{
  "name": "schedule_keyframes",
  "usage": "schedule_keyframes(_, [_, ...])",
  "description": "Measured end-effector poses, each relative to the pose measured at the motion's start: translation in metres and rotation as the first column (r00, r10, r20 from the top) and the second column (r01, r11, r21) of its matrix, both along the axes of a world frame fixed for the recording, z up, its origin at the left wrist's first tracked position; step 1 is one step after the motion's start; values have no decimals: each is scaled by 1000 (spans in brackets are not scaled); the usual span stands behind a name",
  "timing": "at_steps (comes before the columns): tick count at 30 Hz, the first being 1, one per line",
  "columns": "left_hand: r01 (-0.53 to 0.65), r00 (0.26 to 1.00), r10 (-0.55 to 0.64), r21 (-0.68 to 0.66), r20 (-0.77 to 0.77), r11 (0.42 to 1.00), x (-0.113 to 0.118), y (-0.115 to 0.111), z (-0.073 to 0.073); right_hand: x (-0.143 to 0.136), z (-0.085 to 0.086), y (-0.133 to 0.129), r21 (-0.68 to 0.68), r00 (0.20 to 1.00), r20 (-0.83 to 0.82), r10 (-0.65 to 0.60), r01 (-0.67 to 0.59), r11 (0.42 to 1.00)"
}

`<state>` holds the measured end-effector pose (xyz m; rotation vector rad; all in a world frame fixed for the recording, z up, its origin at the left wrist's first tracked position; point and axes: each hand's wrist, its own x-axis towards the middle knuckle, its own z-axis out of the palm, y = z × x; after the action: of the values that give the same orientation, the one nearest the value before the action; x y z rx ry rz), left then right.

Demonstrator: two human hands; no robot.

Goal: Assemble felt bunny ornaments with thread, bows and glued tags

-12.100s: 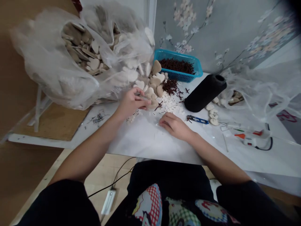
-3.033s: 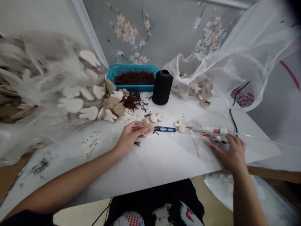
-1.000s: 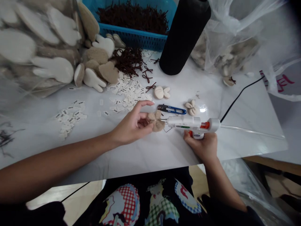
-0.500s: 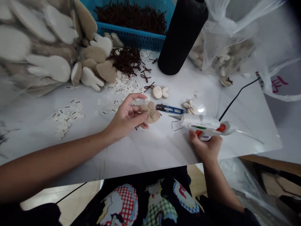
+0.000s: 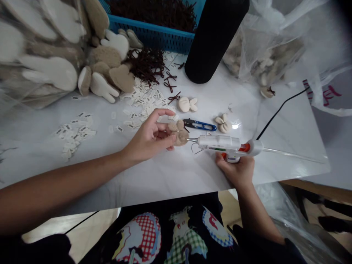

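Observation:
My left hand (image 5: pixel 152 137) pinches a small tan plush bunny head (image 5: pixel 180 136) between thumb and fingers, just above the table. In my right hand (image 5: pixel 238 169) is a white hot glue gun (image 5: pixel 220 143), gripped by its handle. Its metal nozzle points left, and the tip meets the face of the bunny head or lies very close to it. Behind them lie blue thread snips (image 5: pixel 202 125). Two cream plush bunny heads (image 5: pixel 187 104) rest beyond, one on either side of the snips.
Loose white labels (image 5: pixel 147 99) and dark brown bows (image 5: pixel 148 66) lie toward the back left. A blue basket (image 5: pixel 154 35) of bows and a black cylinder (image 5: pixel 214 40) stand behind. Plastic bags of plush pieces (image 5: pixel 49 69) flank the table; the glue gun's cord (image 5: pixel 280 110) runs right.
My right hand has brought the glue gun leftward, so its nozzle now reaches the bunny head. The left hand has kept hold of the bunny head and shifted only slightly.

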<state>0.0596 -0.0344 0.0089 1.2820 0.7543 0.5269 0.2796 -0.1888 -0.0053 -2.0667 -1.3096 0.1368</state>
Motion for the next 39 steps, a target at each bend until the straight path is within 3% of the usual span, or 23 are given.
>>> schedule_keyframes(26, [-7,1000,7,-8,27,1000,0,1,1,0,0,-1,-25,999,-12,-52,52,998])
schedule_keyframes(35, [2,999,-1,-7,46,1000,-2,2,2,-1,1,1,19,1000,-2,-18,18,1000])
schedule_keyframes(39, [-48,994,45,35,99,998,-8,-1,3,-3,0,1,29,997,56,-46,44,999])
